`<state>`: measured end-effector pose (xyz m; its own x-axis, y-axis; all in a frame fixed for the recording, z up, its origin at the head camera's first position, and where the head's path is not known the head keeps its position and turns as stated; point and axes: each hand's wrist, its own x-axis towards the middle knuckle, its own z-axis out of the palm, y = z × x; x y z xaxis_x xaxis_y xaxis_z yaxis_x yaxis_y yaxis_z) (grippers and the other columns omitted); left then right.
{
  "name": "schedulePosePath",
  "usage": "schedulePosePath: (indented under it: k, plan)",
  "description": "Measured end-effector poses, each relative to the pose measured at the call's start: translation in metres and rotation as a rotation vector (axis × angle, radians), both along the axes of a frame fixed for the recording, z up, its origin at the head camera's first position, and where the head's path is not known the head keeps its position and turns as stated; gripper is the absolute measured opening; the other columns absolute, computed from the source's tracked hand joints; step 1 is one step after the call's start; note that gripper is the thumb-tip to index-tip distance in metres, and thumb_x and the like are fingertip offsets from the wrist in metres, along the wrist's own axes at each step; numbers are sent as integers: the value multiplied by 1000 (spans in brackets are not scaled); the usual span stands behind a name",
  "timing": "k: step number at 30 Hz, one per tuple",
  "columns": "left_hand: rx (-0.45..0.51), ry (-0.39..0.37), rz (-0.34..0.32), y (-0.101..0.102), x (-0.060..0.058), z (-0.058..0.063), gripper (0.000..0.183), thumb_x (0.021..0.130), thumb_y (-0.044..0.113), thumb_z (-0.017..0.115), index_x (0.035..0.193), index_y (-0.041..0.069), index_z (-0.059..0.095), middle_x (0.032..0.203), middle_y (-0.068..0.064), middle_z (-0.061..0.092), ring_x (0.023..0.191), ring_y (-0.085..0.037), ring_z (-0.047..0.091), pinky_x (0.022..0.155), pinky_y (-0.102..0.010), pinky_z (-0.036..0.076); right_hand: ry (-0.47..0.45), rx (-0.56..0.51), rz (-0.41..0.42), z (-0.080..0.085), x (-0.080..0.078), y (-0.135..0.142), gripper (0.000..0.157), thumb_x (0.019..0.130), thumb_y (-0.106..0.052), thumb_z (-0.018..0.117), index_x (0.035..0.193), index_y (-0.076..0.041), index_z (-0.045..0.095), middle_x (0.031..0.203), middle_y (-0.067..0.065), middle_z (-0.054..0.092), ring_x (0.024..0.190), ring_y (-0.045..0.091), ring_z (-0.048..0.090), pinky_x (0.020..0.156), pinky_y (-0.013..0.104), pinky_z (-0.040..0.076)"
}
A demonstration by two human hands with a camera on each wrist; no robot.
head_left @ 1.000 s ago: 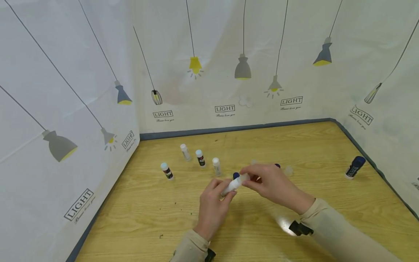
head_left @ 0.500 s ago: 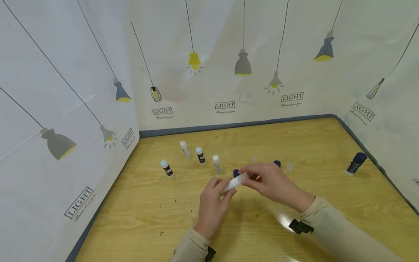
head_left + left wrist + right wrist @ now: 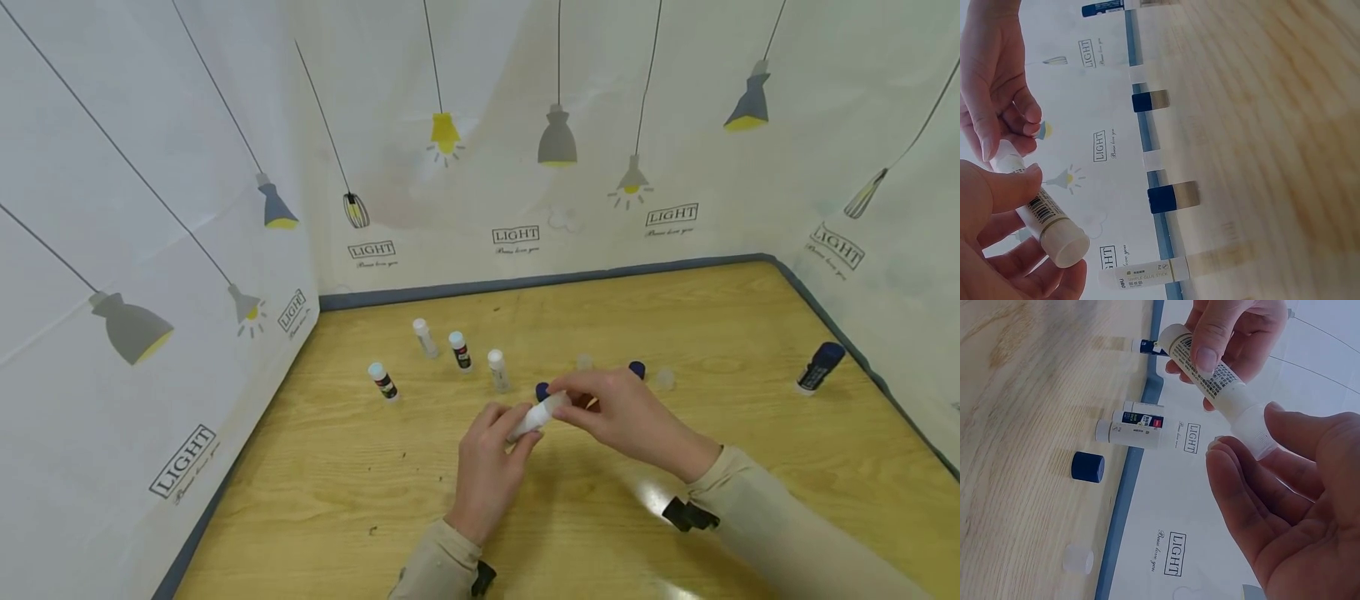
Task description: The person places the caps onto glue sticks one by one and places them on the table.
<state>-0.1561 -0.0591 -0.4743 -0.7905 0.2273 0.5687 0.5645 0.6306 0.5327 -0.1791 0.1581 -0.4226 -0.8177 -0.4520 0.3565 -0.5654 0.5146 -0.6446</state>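
A white glue stick (image 3: 534,419) with printed text and a barcode is held tilted above the table. My left hand (image 3: 487,471) grips its body between thumb and fingers, near the base end. At the opposite end is a translucent, ribbed cap (image 3: 1254,432), which my right hand (image 3: 630,417) pinches between thumb and fingers. In the right wrist view the cap sits around the stick's end; whether it is fully seated cannot be told. Just beyond the hands stands a dark blue cap (image 3: 1088,467), partly hidden in the head view.
Several glue sticks stand at the back left, among them a white one (image 3: 497,370) and a dark-labelled one (image 3: 383,381). Behind the right hand are another blue cap (image 3: 637,369) and clear caps (image 3: 666,378). A navy glue stick (image 3: 819,368) stands far right.
The head view has tilted slightly, so the table things sit higher in the picture. Both hands keep their hold on the glue stick and cap, with scarcely any visible movement.
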Motion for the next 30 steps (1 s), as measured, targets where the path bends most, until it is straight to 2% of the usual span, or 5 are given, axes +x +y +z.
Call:
schedulePosePath:
  k: [14, 19, 30]
  plan:
    - [-3, -3, 1, 0, 1, 2, 34, 84, 18, 84, 115, 9, 74, 99, 0, 64, 87, -11, 63, 74, -31, 56, -25, 8, 10, -1, 1, -2, 22, 95, -25, 74, 116, -19, 73, 87, -13, 69, 77, 2, 64, 66, 22, 56]
    - [-14, -6, 14, 1, 2, 2, 31, 82, 17, 85, 110, 10, 75, 98, 1, 63, 86, -10, 62, 75, -30, 56, -26, 10, 10, -1, 1, -2, 22, 95, -25, 73, 115, -18, 74, 87, -13, 68, 76, 2, 64, 66, 23, 56]
    - [-14, 1, -2, 0, 3, 4, 28, 83, 17, 84, 109, 13, 75, 97, 1, 62, 85, -10, 61, 72, -29, 54, -24, 17, 23, -2, 2, -4, 21, 95, -28, 72, 114, -20, 73, 87, -15, 67, 75, 2, 63, 65, 23, 56]
